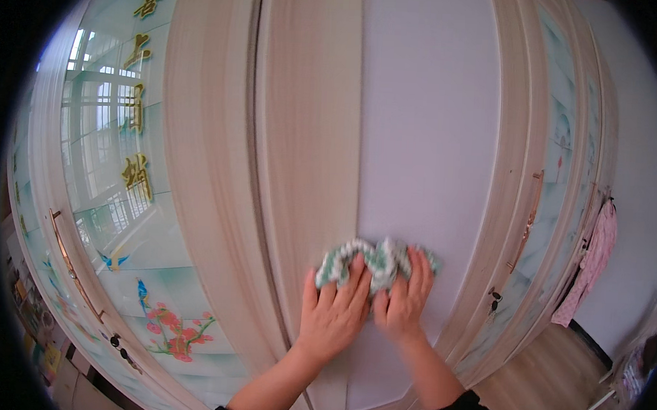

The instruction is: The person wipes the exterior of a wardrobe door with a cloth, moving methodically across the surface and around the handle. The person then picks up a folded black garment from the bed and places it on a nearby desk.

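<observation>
Both my hands press a crumpled green-and-white cloth [383, 268] against a wardrobe door. My left hand [334, 315] has its fingers over the cloth's left part, by the light wood-grain frame [314, 149]. On the cloth's right part, my right hand [406, 307] curls its fingers in front of the smooth pale lilac panel [428, 127]. The cloth spans the line where frame and panel meet. Its underside is hidden against the door, and my right hand looks slightly blurred.
At left, a glossy glass door [108, 206] bears golden characters, birds and red blossoms, beside a long copper-coloured handle [75, 268]. Another handle [528, 225] and keys [495, 300] project at right. Beyond hang pink patterned clothes [593, 260] above the wood floor [535, 373].
</observation>
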Demonstrator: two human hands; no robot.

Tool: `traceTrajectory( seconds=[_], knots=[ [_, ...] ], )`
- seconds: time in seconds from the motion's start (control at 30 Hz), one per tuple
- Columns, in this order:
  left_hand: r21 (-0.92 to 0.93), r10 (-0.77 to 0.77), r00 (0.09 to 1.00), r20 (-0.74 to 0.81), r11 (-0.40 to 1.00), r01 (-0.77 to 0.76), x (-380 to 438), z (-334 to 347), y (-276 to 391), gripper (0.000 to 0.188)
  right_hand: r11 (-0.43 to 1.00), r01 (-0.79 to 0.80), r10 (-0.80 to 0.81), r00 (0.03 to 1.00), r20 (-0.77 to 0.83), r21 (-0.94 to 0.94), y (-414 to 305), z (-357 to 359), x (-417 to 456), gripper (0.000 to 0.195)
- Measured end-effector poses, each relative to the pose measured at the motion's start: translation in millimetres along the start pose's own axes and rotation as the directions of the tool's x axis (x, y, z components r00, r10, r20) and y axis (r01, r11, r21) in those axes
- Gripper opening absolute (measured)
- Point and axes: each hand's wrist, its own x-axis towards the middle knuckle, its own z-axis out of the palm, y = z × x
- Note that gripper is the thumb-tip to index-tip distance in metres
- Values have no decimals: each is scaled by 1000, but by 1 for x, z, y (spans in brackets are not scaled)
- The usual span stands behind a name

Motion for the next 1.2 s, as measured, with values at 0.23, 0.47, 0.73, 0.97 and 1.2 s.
traceTrajectory(
  seconds=[0.23,0.47,0.73,0.97,1.2],
  knots=[
    [-89,169,966,194,984,-155,-93,29,41,39,996,75,-84,973,217,52,38,-20,-138,33],
    [-53,103,994,40,993,-101,-3,16,28,44,996,72,-69,996,64,-50,54,-14,-41,34],
    [-8,49,997,-57,999,-50,58,-2,12,50,995,-39,31,995,-91,-88,48,-9,26,45],
    [-21,237,964,120,971,-236,-53,26,29,43,993,58,-36,975,218,-99,45,-15,-102,45],
    [-95,219,969,112,973,-209,-34,32,43,40,992,114,-100,976,195,-61,57,-33,-78,28]
  ],
)
